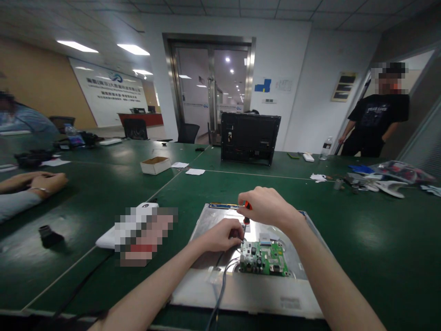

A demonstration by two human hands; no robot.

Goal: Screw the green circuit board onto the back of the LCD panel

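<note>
A metal-backed display panel lies flat on the green table in front of me. On it sits a green circuit board, with grey cables running from its left side toward me. My right hand is closed around the red and black handle of a screwdriver, held upright. Its shaft points down at the board's upper left corner. Close beside the tip, my left hand is pinched at that corner; its fingertips hide whatever they hold.
A white device lies to the left. A black monitor chassis stands at the back, near an open white box. Bags and tools are at right. A co-worker's hands rest at left; another person stands back right.
</note>
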